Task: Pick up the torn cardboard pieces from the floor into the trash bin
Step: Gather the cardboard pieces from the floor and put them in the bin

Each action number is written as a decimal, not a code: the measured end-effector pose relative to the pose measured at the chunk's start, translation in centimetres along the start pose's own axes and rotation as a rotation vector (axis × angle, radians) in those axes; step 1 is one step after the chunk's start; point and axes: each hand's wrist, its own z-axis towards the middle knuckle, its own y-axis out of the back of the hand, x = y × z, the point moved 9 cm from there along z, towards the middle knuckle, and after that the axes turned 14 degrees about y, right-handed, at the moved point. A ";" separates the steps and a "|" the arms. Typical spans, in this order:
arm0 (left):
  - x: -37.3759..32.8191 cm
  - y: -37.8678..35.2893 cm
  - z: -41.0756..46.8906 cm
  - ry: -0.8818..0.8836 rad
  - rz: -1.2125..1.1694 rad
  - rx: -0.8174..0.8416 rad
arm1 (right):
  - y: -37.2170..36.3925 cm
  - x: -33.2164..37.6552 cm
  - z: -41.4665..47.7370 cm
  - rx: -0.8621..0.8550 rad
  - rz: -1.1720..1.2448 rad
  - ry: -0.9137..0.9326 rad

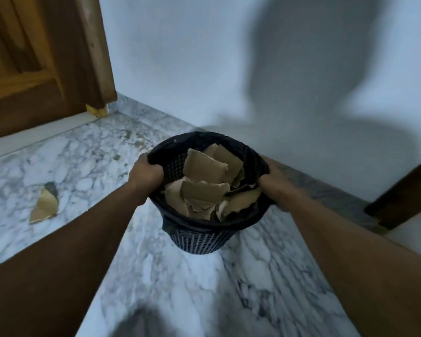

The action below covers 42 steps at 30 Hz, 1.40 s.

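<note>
A dark mesh trash bin (199,242) lined with a black bag sits in the middle of the view, held above the marble floor. It is filled with several torn brown cardboard pieces (204,188). My left hand (145,175) grips the bin's left rim. My right hand (275,190) grips the right rim. One torn cardboard piece (45,206) lies on the floor to the left, well apart from the bin.
A wooden door (34,69) stands at the back left with a chipped frame foot (98,110). A white wall (229,57) runs behind the bin. A dark wooden edge (404,193) juts in at the right. Marble floor (168,288) spreads below.
</note>
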 end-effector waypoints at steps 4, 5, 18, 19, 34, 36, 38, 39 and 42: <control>0.6 2.0 -1.4 -0.031 -0.114 0.062 | -1.1 0.9 -0.8 -0.040 0.070 0.047; 0.9 2.8 -1.8 -0.024 -0.129 0.051 | -1.7 1.6 -0.9 -0.027 0.080 0.055; 11.4 19.6 -5.8 0.149 -0.237 -0.186 | -17.8 6.9 2.8 0.188 0.025 0.105; 12.3 19.8 -5.7 0.154 -0.239 -0.178 | -18.0 9.1 1.0 0.180 0.010 0.106; 20.5 26.8 -8.0 0.166 -0.587 -0.260 | -27.1 30.4 -7.0 0.183 -0.514 0.542; 24.5 29.3 -8.7 0.204 -0.415 -0.360 | -32.0 34.5 -9.5 0.248 -0.474 0.657; 28.6 31.3 -9.8 0.255 -0.263 -0.415 | -36.4 37.2 -12.1 0.335 -0.443 0.716; 30.6 32.2 -10.5 0.270 -0.213 -0.449 | -38.4 37.9 -13.2 0.384 -0.433 0.735; 35.4 36.5 -11.7 0.335 -0.056 -0.571 | -43.9 39.2 -14.7 0.477 -0.357 0.778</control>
